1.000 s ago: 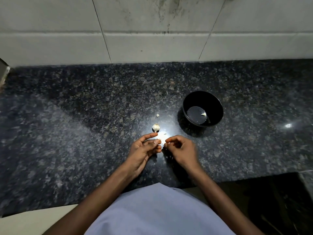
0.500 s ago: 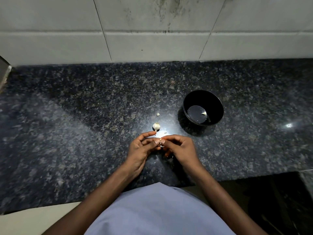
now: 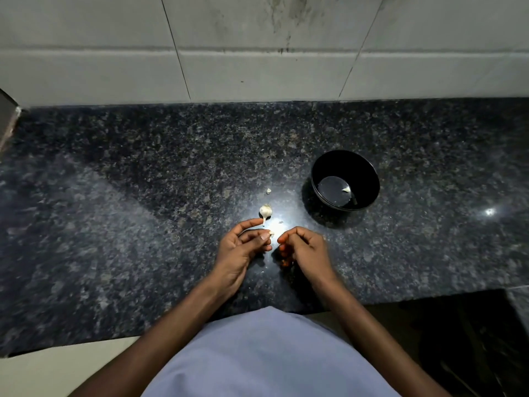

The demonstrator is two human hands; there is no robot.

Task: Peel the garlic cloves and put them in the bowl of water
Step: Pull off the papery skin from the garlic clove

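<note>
Both hands are low over the dark speckled counter (image 3: 114, 224), close together near the front edge. The left hand (image 3: 240, 247) has a small pale garlic clove (image 3: 270, 233) pinched at its fingertips, thumb up top and the other fingers (image 3: 262, 237) curled in under it. The right hand (image 3: 306, 250) sits just beside it, a small gap between them, fingers curled inward. Can't tell if it's holding a bit of skin or nothing, since the fingertips are in shadow and face away from the camera.

The clove itself is mostly washed out by a bright glare on the counter right there, so how much is peeled is hard to make out.

Just past the left hand's thumb lies the garlic bulb (image 3: 265, 212), and a little scrap of peel (image 3: 268, 191) beyond that. The black bowl (image 3: 369, 179) is off to the right, near the hands, with water and one peeled clove (image 3: 346, 190) in it.
</note>
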